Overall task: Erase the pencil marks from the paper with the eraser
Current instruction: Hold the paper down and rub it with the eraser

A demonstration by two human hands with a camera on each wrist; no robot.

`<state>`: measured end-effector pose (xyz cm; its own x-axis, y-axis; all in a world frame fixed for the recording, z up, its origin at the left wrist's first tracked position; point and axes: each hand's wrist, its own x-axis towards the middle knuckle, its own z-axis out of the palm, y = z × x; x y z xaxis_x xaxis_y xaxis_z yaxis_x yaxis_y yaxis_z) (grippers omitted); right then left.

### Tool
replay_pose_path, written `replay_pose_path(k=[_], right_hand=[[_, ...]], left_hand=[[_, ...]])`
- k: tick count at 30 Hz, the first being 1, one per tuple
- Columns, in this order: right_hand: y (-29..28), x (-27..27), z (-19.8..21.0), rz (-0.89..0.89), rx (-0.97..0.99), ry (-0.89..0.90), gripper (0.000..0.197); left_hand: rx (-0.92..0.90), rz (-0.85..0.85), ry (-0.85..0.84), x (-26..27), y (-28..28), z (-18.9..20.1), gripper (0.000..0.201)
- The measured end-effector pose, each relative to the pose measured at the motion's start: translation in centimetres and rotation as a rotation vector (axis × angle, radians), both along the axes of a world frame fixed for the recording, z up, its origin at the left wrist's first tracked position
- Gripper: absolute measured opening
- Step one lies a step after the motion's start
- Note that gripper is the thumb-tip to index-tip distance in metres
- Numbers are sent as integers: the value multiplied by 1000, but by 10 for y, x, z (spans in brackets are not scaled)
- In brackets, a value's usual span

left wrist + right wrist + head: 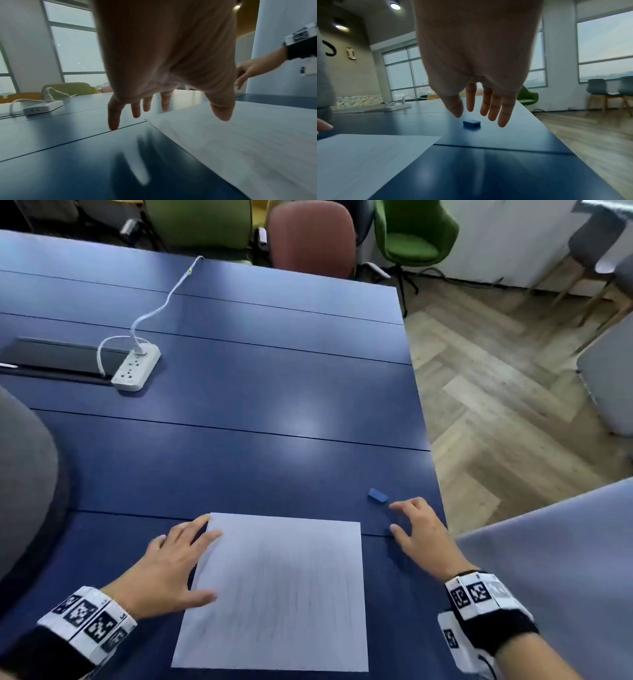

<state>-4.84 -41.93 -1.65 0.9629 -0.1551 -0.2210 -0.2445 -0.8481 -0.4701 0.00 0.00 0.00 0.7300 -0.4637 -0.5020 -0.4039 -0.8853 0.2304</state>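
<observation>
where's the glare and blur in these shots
Head view: soft glare patch on the blue table, pencil marks on the paper smeared faint. Left wrist view: left hand fills the frame, its reflection streaked. Right wrist view: eraser fairly sharp, window light streak below.

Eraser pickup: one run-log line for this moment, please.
stage: reach | eraser: on table, untouched | right hand: open, near eraser | left hand: open, on paper edge
</observation>
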Motion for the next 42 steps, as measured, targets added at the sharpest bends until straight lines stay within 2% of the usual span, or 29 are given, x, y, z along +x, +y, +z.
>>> replay_pose_path(k=[5, 8, 13, 17, 24, 29, 33, 42], right_hand=[[-1, 47, -14, 9, -86, 37, 45], [3, 51, -30, 36, -154, 66, 46], [8, 61, -34, -2, -233, 10, 34], [9, 70, -34, -34, -264, -39, 23], [27, 57, -33, -51, -368, -35, 23], [31, 45, -30, 6, -408, -30, 23], [26, 42, -25, 59, -398, -32, 16], [25, 37, -32, 112, -380, -67, 15]], left_hand=[[166, -39, -7, 9, -6, -16, 110], [176, -55, -29, 7, -7, -21, 110], [204, -81, -47, 7, -8, -20, 107], [176, -83, -36, 8, -7, -21, 109], [110, -86, -61, 4, 4, -29, 115], [67, -73, -95, 0, 8, -30, 112], [44, -58, -92, -3, 8, -29, 111], [62, -47, -83, 1, 9, -32, 112]])
